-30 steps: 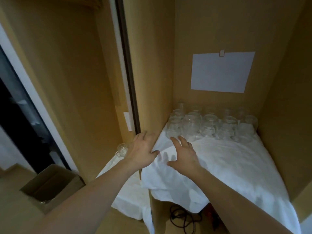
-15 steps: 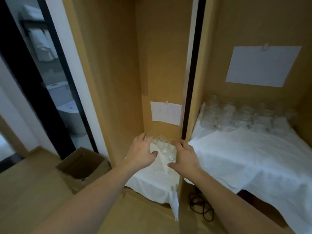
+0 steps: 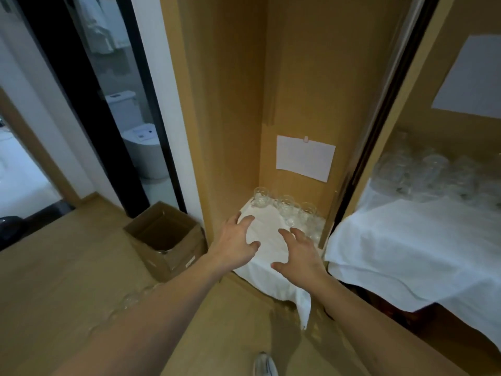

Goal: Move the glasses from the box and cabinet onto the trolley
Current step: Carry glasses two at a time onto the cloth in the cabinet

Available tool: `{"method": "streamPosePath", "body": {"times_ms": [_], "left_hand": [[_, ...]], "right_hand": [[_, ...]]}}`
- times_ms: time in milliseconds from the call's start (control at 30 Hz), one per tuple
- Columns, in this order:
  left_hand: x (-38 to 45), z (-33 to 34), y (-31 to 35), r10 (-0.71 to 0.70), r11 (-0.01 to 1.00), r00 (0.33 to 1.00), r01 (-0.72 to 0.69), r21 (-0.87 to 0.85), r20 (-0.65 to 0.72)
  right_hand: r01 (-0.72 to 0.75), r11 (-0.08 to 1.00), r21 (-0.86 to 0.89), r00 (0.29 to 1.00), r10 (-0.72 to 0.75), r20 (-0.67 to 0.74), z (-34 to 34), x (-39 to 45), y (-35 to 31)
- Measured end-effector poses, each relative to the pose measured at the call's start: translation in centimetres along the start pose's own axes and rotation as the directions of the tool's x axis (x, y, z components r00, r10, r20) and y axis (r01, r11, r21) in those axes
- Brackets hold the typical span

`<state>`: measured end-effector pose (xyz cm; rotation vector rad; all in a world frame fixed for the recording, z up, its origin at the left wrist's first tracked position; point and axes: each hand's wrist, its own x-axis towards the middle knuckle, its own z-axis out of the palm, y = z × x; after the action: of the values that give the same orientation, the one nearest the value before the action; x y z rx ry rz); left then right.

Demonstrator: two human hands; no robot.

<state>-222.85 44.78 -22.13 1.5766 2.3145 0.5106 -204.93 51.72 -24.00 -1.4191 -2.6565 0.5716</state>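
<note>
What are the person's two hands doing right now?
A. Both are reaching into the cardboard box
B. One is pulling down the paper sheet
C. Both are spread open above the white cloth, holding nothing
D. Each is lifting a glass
C: the left hand and right hand hover with fingers spread over the white cloth, short of the glasses.

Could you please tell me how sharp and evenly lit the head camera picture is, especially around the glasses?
In the head view, the glasses in the narrow left compartment are fairly sharp. The glasses on the right shelf smear into a blur near the frame edge. The wide lens bends the cabinet edges. Light is dim and warm, and the doorway at left looks brighter and bluish. Both hands, left hand and right hand, are slightly soft.
</note>
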Motion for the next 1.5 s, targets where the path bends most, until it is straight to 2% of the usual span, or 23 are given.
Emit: {"method": "streamPosePath", "body": {"times_ms": [300, 500, 767, 1167, 1500], "left_hand": [[7.2, -1.3, -3.7, -0.105, 0.992, 0.994, 0.104, 0.071, 0.016], [13.0, -1.3, -2.6, -0.075, 0.991, 0.997, 0.070, 0.111, 0.037], [17.5, -0.5, -2.7, -0.103, 0.987, 0.991, 0.091, 0.131, 0.087], [24.5, 0.2, -5.1, -0.031, 0.990, 0.983, 0.005, 0.141, 0.182], [33.9, 0.2, -9.5, 0.043, 0.999, 0.967, -0.049, 0.017, 0.250]], "right_hand": [[0.051, 0.996, 0.069, 0.998, -0.052, 0.018, 0.1, 9.0, -0.9], [0.027, 0.991, 0.130, 0.998, -0.033, 0.045, 0.0, 15.1, 0.8], [-0.004, 0.979, 0.204, 0.997, -0.011, 0.075, 1.5, 20.2, 2.1], [-0.141, 0.969, 0.204, 0.988, 0.127, 0.084, 2.6, 25.7, 2.3], [-0.277, 0.944, 0.177, 0.961, 0.269, 0.070, 3.5, 31.8, 1.1]]}}
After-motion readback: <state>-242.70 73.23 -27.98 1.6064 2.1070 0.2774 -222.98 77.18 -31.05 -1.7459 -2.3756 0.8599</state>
